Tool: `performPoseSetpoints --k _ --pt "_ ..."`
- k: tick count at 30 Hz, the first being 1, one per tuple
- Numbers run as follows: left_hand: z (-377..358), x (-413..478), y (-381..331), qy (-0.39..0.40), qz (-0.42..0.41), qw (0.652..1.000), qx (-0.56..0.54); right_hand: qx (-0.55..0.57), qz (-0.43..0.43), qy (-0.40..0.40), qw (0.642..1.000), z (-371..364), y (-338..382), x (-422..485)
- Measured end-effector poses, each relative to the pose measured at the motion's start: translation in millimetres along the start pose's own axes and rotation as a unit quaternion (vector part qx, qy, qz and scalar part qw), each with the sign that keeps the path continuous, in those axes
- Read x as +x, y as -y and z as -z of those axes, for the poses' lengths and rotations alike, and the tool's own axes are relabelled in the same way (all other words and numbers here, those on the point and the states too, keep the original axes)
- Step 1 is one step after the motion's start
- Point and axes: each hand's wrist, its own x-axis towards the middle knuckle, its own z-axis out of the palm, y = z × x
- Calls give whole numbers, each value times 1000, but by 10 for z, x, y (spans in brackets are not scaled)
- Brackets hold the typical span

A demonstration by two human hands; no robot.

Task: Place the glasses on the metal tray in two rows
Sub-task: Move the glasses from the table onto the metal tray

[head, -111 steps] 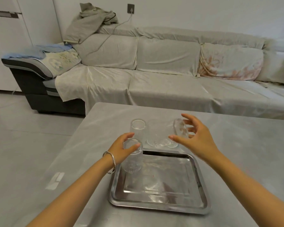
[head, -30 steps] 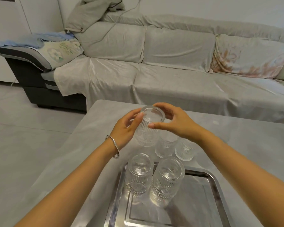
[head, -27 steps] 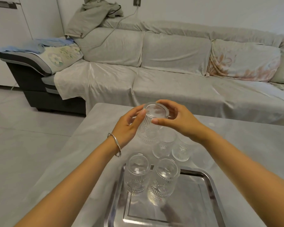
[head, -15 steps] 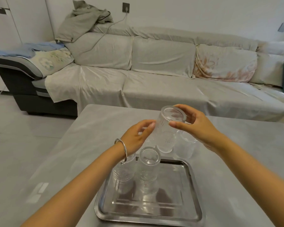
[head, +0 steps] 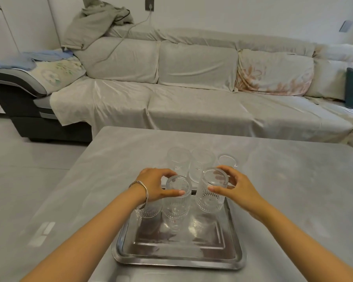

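Now R hand (head: 235,187) grips glass (head: 210,195) over tray (head: 234,259)

Both bare forearms extend forward. Left hand (head: 154,185), thin silver bangle (head: 142,193) at its wrist, has thumb and fingers curled around a ribbed clear glass (head: 176,198). Right hand (head: 235,187) grips a second ribbed glass (head: 210,193), tilted.
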Motion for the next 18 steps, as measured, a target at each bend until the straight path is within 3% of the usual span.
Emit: performPoseSetpoints --k 18 --pt "-33 -14 -6 -12 9 1000 -3 28 -25 5 999 -232 -185 -95"
